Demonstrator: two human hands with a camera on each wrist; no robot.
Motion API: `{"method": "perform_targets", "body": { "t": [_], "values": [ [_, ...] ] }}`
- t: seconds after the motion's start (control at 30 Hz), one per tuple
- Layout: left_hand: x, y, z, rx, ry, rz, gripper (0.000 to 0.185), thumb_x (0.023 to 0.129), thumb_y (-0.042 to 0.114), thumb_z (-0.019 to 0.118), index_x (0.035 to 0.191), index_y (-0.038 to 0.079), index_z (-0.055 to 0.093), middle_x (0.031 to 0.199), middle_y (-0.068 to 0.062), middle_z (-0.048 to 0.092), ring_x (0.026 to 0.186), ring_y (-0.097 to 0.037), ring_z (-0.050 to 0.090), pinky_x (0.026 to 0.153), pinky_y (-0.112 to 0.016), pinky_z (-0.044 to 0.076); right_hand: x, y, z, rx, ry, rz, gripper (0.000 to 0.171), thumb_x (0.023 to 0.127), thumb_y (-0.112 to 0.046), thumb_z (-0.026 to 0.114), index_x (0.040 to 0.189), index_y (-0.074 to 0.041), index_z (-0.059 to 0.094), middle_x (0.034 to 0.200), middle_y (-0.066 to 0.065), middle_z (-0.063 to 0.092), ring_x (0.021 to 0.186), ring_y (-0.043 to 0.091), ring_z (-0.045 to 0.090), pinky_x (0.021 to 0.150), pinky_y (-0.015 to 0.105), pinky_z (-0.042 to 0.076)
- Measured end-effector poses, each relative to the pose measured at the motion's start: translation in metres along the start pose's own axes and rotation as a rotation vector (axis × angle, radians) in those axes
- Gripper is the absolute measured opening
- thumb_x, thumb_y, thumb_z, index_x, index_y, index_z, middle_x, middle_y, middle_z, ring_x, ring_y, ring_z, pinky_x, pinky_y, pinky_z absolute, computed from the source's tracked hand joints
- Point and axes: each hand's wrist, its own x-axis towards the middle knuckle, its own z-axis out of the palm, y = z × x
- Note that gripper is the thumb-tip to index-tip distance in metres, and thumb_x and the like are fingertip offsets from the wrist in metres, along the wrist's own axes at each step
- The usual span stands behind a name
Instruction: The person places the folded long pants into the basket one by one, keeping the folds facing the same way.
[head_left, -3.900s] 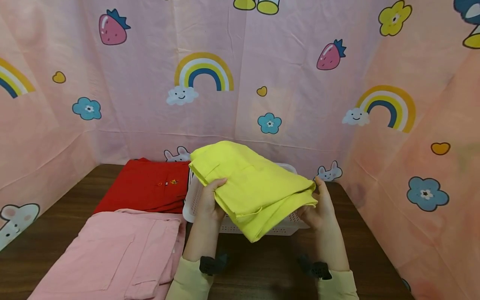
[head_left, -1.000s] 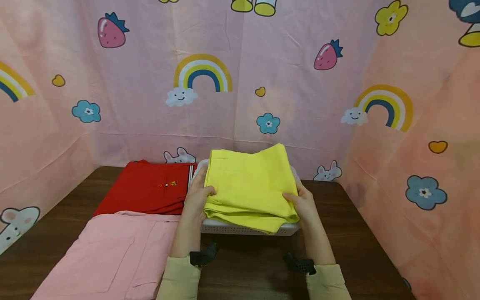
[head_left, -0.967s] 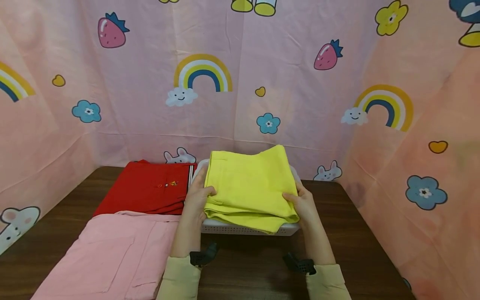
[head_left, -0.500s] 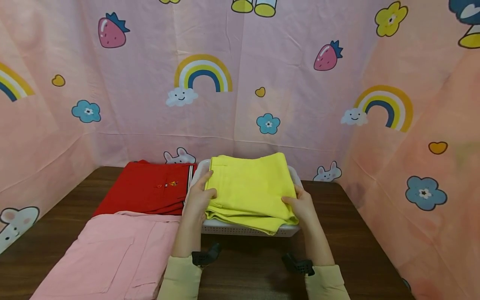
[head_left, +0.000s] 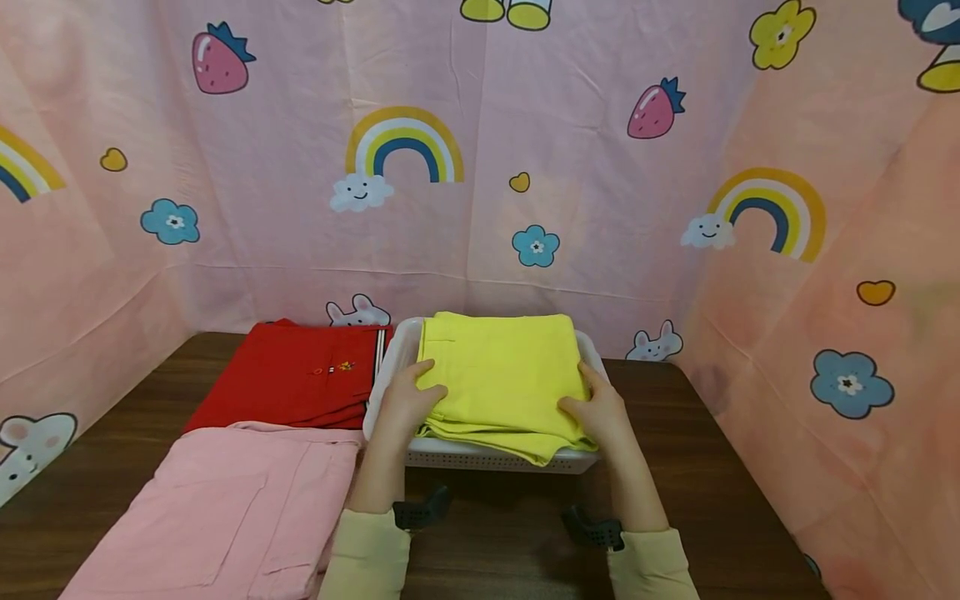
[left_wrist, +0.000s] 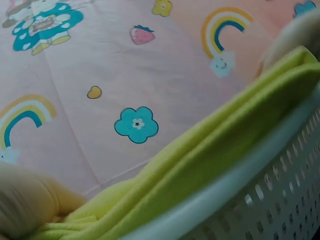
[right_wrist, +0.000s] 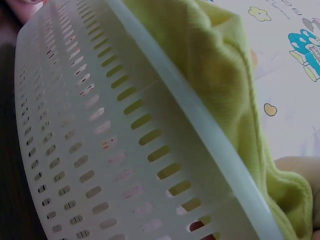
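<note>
Where a second ago the folded yellow garment [head_left: 501, 379] was held tilted above the white basket [head_left: 390, 367], it now lies lower and flatter across the basket's rims, its near edge hanging over the front rim. The left hand [head_left: 408, 404] and right hand [head_left: 596, 412] still pinch its near corners, so it is seated but not let go. A red garment [head_left: 296, 375] and pink garment [head_left: 225, 500] lie along the table's left edge.

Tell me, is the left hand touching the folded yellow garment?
Touching: in the head view the left hand has its thumb lying over the folded yellow garment's edge.
</note>
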Motion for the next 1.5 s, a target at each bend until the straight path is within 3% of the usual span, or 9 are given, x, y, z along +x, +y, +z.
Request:
{"method": "perform_targets", "body": {
  "t": [0.13,0.27,0.4,0.9,1.0,1.13,1.23,1.4,1.5],
  "values": [
    [-0.002,0.0,0.003,0.136,-0.023,0.024,0.054,0.088,0.009,0.057,0.14,-0.001,0.044,0.143,-0.023,0.041,0.129,-0.036,0.038,0.103,-0.052,0.032,0.0,0.001,0.001,-0.047,-0.025,0.013,0.075,0.084,-0.017,0.066,0.148,-0.002,0.031,0.146,0.025,0.035,0.12,0.035,0.042,0.098,0.049,0.036],
    [-0.005,0.001,0.004,0.216,-0.051,-0.015,0.055,0.086,0.009,0.054,0.138,-0.003,0.044,0.139,-0.024,0.044,0.119,-0.036,0.044,0.099,-0.052,0.035,-0.001,0.001,0.002,-0.1,-0.046,-0.002,0.073,0.083,-0.016,0.067,0.145,0.003,0.035,0.144,0.026,0.038,0.118,0.035,0.044,0.098,0.049,0.037],
    [-0.008,0.003,0.003,0.244,-0.071,-0.05,0.054,0.085,0.008,0.053,0.137,-0.004,0.044,0.137,-0.024,0.045,0.113,-0.036,0.044,0.096,-0.051,0.037,-0.002,-0.001,0.003,-0.145,-0.063,-0.023,0.07,0.081,-0.015,0.067,0.142,0.007,0.038,0.141,0.027,0.041,0.119,0.035,0.044,0.1,0.049,0.036],
    [-0.007,0.003,0.005,0.331,-0.062,-0.012,0.058,0.079,-0.003,0.047,0.137,0.004,0.045,0.126,-0.019,0.053,0.083,-0.032,0.049,0.061,-0.033,0.037,0.006,-0.003,0.007,-0.298,-0.235,0.01,0.07,0.087,-0.015,0.066,0.14,0.015,0.032,0.142,0.032,0.036,0.13,0.044,0.034,0.106,0.053,0.028],
    [-0.005,0.003,0.006,0.358,-0.066,-0.023,0.062,0.08,-0.004,0.047,0.141,0.007,0.042,0.115,-0.019,0.057,0.072,-0.03,0.048,0.053,-0.032,0.035,0.007,-0.004,0.009,-0.348,-0.259,0.015,0.068,0.088,-0.015,0.064,0.139,0.015,0.032,0.14,0.032,0.038,0.129,0.044,0.036,0.105,0.052,0.03],
    [-0.003,0.004,0.008,0.405,-0.09,-0.047,0.064,0.082,-0.003,0.046,0.144,0.009,0.038,0.086,-0.017,0.056,0.061,-0.027,0.044,0.051,-0.031,0.033,0.008,-0.003,0.011,-0.423,-0.281,0.001,0.06,0.089,-0.014,0.062,0.136,0.014,0.038,0.133,0.03,0.046,0.119,0.04,0.046,0.099,0.052,0.036],
    [-0.001,0.005,0.009,0.453,-0.121,-0.077,0.062,0.085,-0.001,0.047,0.145,0.01,0.038,0.081,-0.017,0.052,0.066,-0.028,0.045,0.052,-0.032,0.035,0.007,-0.002,0.012,-0.45,-0.281,0.003,0.059,0.089,-0.017,0.063,0.135,0.013,0.041,0.13,0.028,0.05,0.114,0.038,0.049,0.096,0.052,0.038],
    [-0.002,0.006,0.01,0.573,-0.176,-0.087,0.05,0.089,0.004,0.048,0.139,0.006,0.047,0.106,-0.02,0.056,0.086,-0.032,0.048,0.064,-0.037,0.042,0.004,-0.001,0.014,-0.462,-0.275,-0.006,0.06,0.087,-0.027,0.066,0.129,0.011,0.047,0.12,0.025,0.056,0.106,0.036,0.053,0.092,0.049,0.041],
    [-0.003,0.006,0.011,0.641,-0.206,-0.065,0.04,0.091,0.011,0.052,0.129,-0.001,0.054,0.11,-0.022,0.057,0.09,-0.033,0.05,0.074,-0.042,0.045,0.002,-0.002,0.014,-0.488,-0.287,-0.029,0.063,0.086,-0.036,0.066,0.125,0.011,0.05,0.116,0.024,0.058,0.103,0.036,0.055,0.09,0.049,0.042]
  ]
}}
